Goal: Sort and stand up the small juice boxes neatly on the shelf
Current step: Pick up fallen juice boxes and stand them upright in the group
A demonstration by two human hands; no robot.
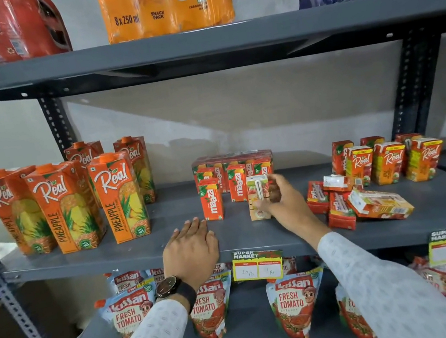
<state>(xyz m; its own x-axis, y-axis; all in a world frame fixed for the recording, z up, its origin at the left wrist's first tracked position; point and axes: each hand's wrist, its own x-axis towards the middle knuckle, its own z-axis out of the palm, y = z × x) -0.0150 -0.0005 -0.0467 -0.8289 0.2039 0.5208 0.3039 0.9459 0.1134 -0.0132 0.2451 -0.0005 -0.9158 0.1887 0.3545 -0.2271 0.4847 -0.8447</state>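
Note:
My right hand [282,203] grips a small juice box [257,192] that stands upright on the grey middle shelf [141,252], its straw side facing me. Just left of it stand two small Maaza boxes [211,200], with a shrink-wrapped pack of Maaza boxes [232,164] behind them. To the right, several small boxes lie toppled in a heap [358,203]. Behind the heap, small Real boxes [390,161] stand in a row. My left hand [190,250] rests flat on the shelf's front edge, holding nothing.
Tall Real pineapple cartons [67,205] stand at the shelf's left. Soda multipacks [166,2] sit on the shelf above. Kissan tomato pouches [294,303] fill the shelf below. Price tags [257,265] hang from the front edge. Slotted metal uprights [413,86] frame the shelf.

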